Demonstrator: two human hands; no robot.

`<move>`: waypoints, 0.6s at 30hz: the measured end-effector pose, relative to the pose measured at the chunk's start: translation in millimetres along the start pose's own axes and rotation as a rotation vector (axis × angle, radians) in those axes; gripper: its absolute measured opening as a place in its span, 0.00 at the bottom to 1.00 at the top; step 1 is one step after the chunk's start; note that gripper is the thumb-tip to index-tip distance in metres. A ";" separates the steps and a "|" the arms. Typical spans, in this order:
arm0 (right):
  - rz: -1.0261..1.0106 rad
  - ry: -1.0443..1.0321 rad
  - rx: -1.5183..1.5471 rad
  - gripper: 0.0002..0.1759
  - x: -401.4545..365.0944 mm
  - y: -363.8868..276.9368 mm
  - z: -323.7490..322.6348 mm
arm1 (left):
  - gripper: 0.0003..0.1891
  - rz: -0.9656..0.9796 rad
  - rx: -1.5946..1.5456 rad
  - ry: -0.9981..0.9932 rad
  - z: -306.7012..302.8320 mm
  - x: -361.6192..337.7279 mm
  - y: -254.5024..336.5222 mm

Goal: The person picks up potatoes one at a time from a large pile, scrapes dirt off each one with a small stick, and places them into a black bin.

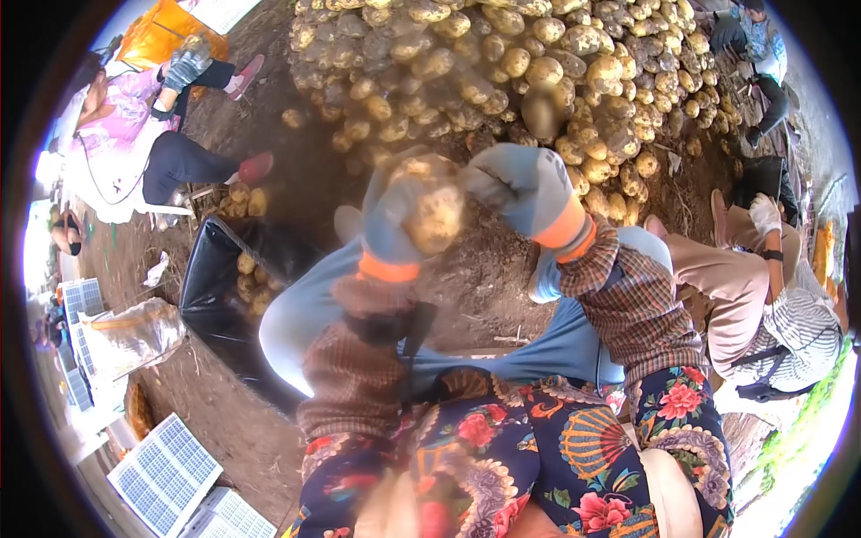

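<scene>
Gloved in grey-blue with an orange cuff, my left hand is wrapped round a potato in front of my knees. My right hand, in a matching glove, is close beside that potato with its fingers curled together; what they hold, if anything, is hidden. Beyond both hands lies a large heap of potatoes, dusty with soil. A black bag with several potatoes inside stands open beside my left knee.
A person in pink sits at the upper left near an orange sack. Another person in a striped top sits at the right, near a black container. White crates stand at the lower left.
</scene>
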State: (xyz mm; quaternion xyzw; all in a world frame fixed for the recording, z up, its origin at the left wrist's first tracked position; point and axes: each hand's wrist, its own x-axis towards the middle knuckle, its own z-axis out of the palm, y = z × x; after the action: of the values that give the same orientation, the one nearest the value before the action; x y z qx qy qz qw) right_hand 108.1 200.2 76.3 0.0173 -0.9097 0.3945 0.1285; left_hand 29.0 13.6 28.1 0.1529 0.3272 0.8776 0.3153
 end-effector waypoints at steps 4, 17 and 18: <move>0.177 0.147 -0.109 0.15 13.0 27.8 8.4 | 0.29 -0.023 -0.004 -0.075 -7.8 -1.0 0.5; 0.201 0.067 0.088 0.10 3.5 18.7 -26.9 | 0.36 0.249 0.839 -0.007 5.6 -3.9 9.4; 0.238 0.028 0.092 0.10 5.9 11.0 -34.3 | 0.38 0.240 0.789 0.014 13.8 -4.2 11.3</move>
State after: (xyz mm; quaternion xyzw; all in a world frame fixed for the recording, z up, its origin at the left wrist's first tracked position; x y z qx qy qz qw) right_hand 108.4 232.9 92.4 -0.0904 -0.8844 0.4484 0.0927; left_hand 33.6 10.8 45.6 0.2933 0.6205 0.7164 0.1256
